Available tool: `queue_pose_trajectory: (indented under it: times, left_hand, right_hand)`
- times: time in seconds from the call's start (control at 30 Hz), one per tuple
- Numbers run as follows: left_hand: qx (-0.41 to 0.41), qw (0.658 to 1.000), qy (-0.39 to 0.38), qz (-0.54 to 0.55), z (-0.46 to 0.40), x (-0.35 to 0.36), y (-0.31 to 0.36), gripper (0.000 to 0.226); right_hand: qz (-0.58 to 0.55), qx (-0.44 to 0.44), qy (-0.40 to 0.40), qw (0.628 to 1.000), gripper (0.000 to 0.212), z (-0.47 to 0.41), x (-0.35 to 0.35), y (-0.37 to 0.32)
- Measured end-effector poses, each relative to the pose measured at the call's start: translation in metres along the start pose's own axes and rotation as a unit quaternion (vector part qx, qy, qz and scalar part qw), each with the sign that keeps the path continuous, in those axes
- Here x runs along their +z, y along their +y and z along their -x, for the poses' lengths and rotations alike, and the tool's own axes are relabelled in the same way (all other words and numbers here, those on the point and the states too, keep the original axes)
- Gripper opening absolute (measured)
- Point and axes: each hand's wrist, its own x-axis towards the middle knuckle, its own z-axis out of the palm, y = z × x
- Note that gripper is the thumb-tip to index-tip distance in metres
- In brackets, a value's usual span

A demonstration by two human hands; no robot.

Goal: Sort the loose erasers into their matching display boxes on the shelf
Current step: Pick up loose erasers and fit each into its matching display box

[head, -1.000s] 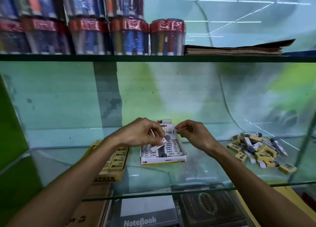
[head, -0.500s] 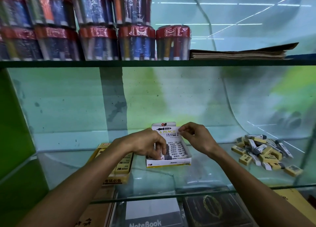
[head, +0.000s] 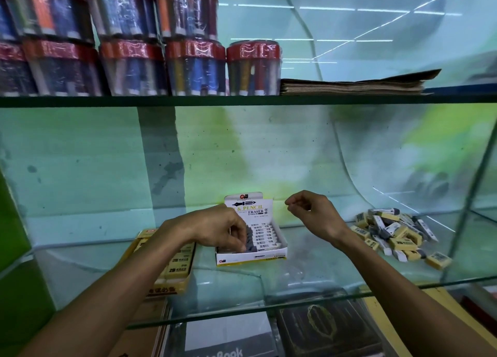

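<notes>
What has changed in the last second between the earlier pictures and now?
The left hand carried a white eraser down from above the white box and now presses its fingers among the rows inside. The right hand drew away from the left one, to the right, empty. The yellow box and the loose pile stayed as they were.

We're in a stationery shop: glass shelves (head: 349, 284), wrapped pen tubs (head: 196, 68) stacked up top, eraser display boxes (head: 252, 255), notebooks (head: 228, 340) below.
</notes>
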Motion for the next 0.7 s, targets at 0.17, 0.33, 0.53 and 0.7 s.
queue_pose_trajectory:
  times: [0.17,0.33,0.53,0.7]
  left_hand:
    - [0.027,0.978,0.169,0.119,-0.016,0.019,0.025,0.007]
    - [0.041,0.920,0.215,0.324,-0.046,0.049,0.065,0.005]
    - [0.050,0.891,0.207,0.402,-0.075,0.069,0.090,0.004]
    - [0.031,0.873,0.197,0.445,-0.095,0.077,0.108,0.007]
  right_hand:
    - [0.019,0.017,0.029,0.999,0.011,0.010,-0.035,0.015]
    - [0.042,0.030,0.056,0.997,0.009,0.025,-0.069,0.031]
    - [0.113,0.044,0.056,0.991,0.011,0.042,-0.115,0.046]
    - [0.297,0.046,-0.047,0.953,0.018,0.046,-0.153,0.053]
